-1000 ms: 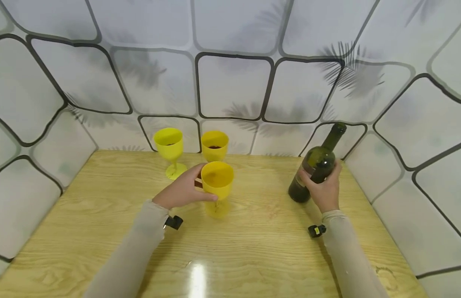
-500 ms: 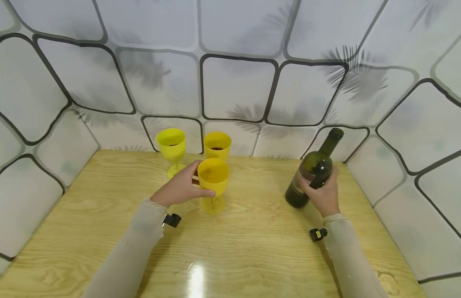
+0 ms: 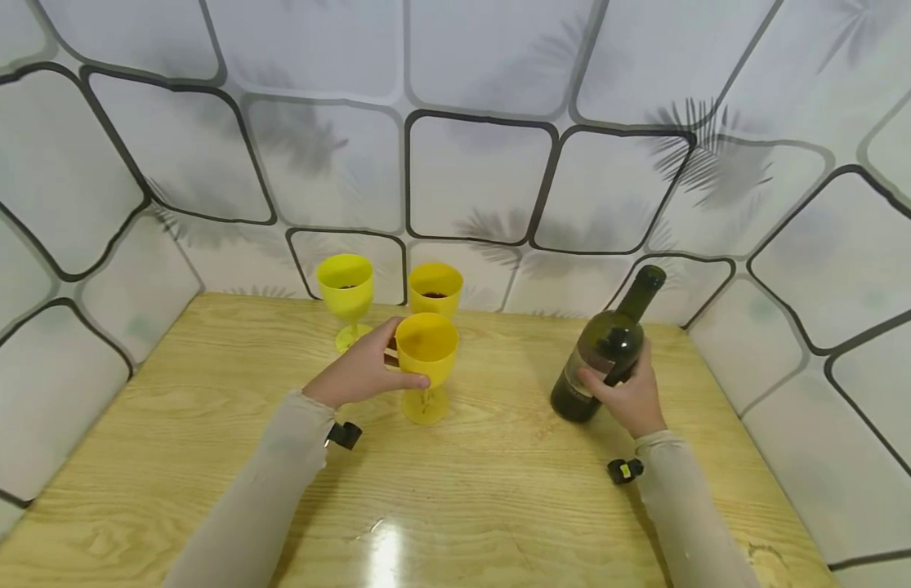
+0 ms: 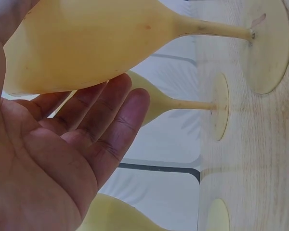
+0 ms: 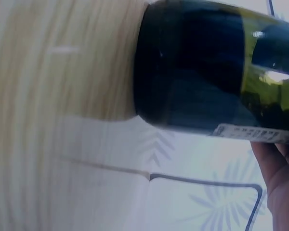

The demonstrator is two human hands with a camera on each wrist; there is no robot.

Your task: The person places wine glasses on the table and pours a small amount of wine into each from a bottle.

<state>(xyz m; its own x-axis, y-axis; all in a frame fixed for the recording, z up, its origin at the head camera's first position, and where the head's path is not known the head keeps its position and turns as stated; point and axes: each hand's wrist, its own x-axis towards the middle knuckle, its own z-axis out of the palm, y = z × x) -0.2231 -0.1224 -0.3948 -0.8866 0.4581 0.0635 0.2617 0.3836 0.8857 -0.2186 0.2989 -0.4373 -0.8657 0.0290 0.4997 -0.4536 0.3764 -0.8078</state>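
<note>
My left hand (image 3: 361, 369) holds the bowl of a yellow plastic goblet (image 3: 429, 363), thumb on the near side and fingers behind. In the left wrist view the goblet's foot (image 4: 267, 48) stands on the wooden table and the fingers (image 4: 120, 120) lie against the bowl. My right hand (image 3: 631, 400) grips a dark green wine bottle (image 3: 605, 347) round its body. The bottle leans, with its neck up and to the right. In the right wrist view its dark base (image 5: 149, 67) appears close over the table, and a label strip (image 5: 253, 132) shows.
Behind the held goblet stand a greenish-yellow goblet (image 3: 350, 298) and another yellow goblet (image 3: 436, 305), both with some dark liquid inside. The wooden table (image 3: 470, 498) meets patterned walls (image 3: 480, 175) at the back and sides.
My right hand has brought the bottle left and a little nearer to me. The left hand keeps its hold on the goblet, which stays about where it was.
</note>
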